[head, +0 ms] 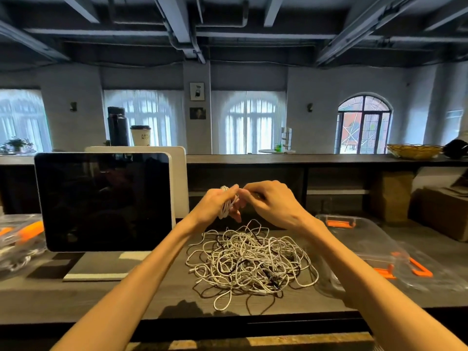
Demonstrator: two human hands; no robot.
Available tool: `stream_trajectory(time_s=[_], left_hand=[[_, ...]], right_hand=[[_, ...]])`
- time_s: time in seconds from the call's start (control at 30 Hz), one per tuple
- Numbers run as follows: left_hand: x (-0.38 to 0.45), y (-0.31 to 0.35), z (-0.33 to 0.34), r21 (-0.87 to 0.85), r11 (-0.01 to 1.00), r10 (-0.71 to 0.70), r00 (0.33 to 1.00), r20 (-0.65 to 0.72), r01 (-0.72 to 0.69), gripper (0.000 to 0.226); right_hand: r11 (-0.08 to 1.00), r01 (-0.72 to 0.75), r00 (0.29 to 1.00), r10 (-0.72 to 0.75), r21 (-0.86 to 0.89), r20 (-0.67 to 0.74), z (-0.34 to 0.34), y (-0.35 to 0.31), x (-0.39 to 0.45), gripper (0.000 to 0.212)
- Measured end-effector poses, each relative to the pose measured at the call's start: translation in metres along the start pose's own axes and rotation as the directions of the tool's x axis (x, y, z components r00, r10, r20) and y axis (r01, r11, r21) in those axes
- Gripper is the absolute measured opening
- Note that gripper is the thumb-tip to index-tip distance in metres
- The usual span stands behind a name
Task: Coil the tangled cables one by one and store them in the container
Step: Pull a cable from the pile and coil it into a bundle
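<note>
A tangled heap of white and dark cables (249,262) lies on the dark desk in front of me. Above it, my left hand (215,202) holds a small coil of white cable (226,206) wound around its fingers. My right hand (272,202) is close beside it, pinching the loose end of that same cable near the left fingertips. A clear plastic container (359,239) with orange latches stands to the right of the heap, partly behind my right forearm.
A dark-screened monitor (103,201) on a flat stand fills the left of the desk. A clear lid with orange clips (417,271) lies at the right; another clear box (17,239) sits far left. A raised shelf carries a flask, a cup and a wicker basket (414,150).
</note>
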State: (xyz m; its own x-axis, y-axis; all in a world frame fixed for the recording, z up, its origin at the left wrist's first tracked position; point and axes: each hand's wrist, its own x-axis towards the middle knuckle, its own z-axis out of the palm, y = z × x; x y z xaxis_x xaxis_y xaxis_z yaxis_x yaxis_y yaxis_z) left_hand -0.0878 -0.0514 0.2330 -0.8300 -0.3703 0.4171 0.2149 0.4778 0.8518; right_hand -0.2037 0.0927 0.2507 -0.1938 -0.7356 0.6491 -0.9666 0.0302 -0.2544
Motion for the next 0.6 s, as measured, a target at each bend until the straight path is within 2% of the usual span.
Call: stream_trajectory(time_s=[0.1, 0.2, 0.27, 0.33, 0.37, 0.43, 0.5, 0.53, 0.57, 0.6], left_hand=[[-0.003, -0.004, 0.003, -0.124, 0.991, -0.048, 0.998, 0.039, 0.052, 0.048], [-0.005, -0.013, 0.009, -0.345, 0.929, -0.152, 0.988, -0.038, 0.130, 0.045], [-0.004, -0.019, 0.009, -0.616, 0.776, -0.248, 0.964, -0.097, 0.138, 0.035], [-0.001, -0.026, 0.005, -0.799, 0.588, -0.301, 0.951, -0.069, 0.128, 0.031], [0.001, -0.031, 0.003, -0.824, 0.547, -0.309, 0.950, -0.036, 0.147, 0.031], [0.004, -0.038, 0.004, -0.814, 0.541, -0.298, 0.953, 0.049, 0.211, 0.033], [0.009, -0.045, 0.010, -0.779, 0.566, -0.282, 0.951, 0.123, 0.269, 0.036], [0.013, -0.049, 0.013, -0.761, 0.582, -0.274, 0.950, 0.148, 0.286, 0.035], [0.016, -0.052, 0.016, -0.745, 0.597, -0.267, 0.950, 0.163, 0.296, 0.034], [0.020, -0.056, 0.019, -0.733, 0.609, -0.264, 0.949, 0.174, 0.304, 0.033]], right_hand=[[0.998, -0.013, 0.999, 0.016, 0.068, -0.048, 0.004, 0.000, -0.004, 0.034], [0.978, -0.070, 0.991, 0.091, 0.199, -0.101, 0.010, 0.003, -0.014, 0.028], [0.952, -0.120, 0.982, 0.156, 0.282, -0.106, 0.013, 0.010, -0.021, 0.027], [0.927, -0.211, 0.974, 0.228, 0.311, -0.017, 0.018, 0.020, -0.025, 0.025], [0.918, -0.268, 0.963, 0.262, 0.293, 0.060, 0.023, 0.025, -0.025, 0.023], [0.928, -0.333, 0.935, 0.301, 0.167, 0.189, 0.035, 0.036, -0.023, 0.021], [0.926, -0.371, 0.914, 0.352, 0.063, 0.204, 0.050, 0.045, -0.019, 0.022], [0.903, -0.416, 0.901, 0.394, 0.106, 0.183, 0.057, 0.048, -0.015, 0.032], [0.855, -0.460, 0.887, 0.435, 0.240, 0.152, 0.063, 0.051, -0.011, 0.041], [0.778, -0.483, 0.871, 0.475, 0.401, 0.127, 0.069, 0.055, -0.007, 0.041]])
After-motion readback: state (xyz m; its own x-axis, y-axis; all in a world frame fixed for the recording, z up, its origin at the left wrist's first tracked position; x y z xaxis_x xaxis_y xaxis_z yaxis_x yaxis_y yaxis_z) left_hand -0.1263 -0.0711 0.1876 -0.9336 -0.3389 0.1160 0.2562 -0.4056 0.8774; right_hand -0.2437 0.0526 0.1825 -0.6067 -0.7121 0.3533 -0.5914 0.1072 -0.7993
